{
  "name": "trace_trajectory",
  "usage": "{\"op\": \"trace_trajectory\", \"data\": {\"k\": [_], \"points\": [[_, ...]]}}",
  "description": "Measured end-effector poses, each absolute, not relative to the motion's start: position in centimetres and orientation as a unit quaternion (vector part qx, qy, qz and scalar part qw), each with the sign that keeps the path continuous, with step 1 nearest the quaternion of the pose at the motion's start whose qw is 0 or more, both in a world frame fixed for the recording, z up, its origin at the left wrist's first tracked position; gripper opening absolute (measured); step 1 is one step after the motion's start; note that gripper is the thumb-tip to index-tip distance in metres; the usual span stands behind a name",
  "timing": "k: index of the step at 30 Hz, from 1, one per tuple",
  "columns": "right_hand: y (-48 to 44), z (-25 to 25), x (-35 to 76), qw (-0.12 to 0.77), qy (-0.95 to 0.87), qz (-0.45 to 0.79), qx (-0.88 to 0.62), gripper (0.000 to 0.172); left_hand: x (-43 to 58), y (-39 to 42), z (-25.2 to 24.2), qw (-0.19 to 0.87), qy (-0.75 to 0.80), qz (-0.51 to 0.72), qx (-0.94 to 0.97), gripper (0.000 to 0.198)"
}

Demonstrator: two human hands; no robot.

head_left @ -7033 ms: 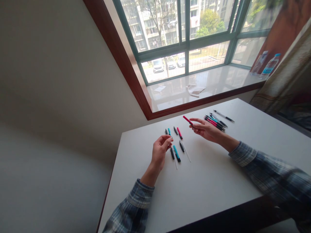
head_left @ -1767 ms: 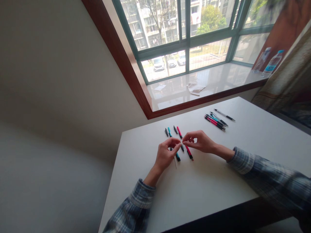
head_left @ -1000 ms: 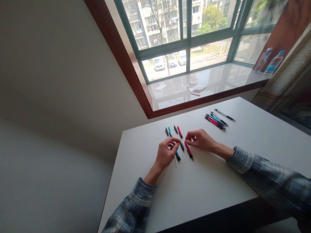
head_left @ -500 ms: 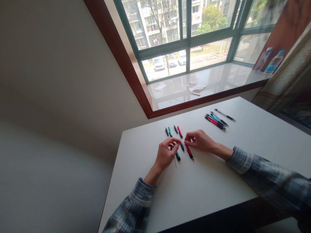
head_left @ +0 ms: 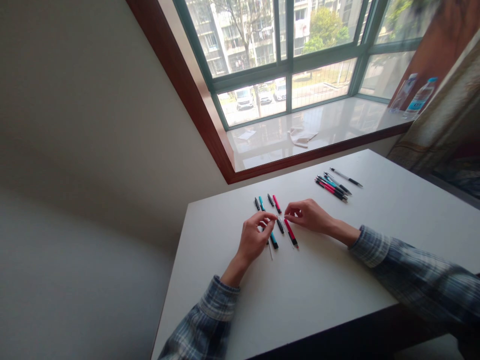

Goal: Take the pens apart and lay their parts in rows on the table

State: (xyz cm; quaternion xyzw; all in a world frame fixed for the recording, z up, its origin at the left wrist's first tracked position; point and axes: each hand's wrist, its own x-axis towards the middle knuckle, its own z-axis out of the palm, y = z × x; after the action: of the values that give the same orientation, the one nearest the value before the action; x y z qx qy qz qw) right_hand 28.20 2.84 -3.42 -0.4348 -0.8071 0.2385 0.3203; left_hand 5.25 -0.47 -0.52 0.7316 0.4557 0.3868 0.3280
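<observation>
Pinching fingertips together, contents unclear: left hand [head_left: 257, 235], right hand [head_left: 305, 216]; slim red, black-tipped pen barrel [head_left: 291, 233] flat beside.

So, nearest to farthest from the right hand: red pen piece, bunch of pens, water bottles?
1. The red pen piece, just beside the right hand, toward the person.
2. The bunch of pens, farther back on the right.
3. The water bottles, far right on the windowsill.
</observation>
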Motion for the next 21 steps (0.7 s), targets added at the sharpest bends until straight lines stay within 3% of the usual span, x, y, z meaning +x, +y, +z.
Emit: {"op": "trace_trajectory", "data": {"k": [10, 21], "points": [[3.9, -3.5, 29.2, 0.325, -0.803, 0.195, -0.459, 0.013, 5.0, -0.4, -0.8, 0.316, 0.462, 0.392, 0.730, 0.012], [8.5, -3.7, 36.3, 0.293, -0.743, 0.041, -0.600, 0.017, 3.2, 0.6, -2.3, 0.280, 0.484, 0.455, 0.693, 0.020]]}}
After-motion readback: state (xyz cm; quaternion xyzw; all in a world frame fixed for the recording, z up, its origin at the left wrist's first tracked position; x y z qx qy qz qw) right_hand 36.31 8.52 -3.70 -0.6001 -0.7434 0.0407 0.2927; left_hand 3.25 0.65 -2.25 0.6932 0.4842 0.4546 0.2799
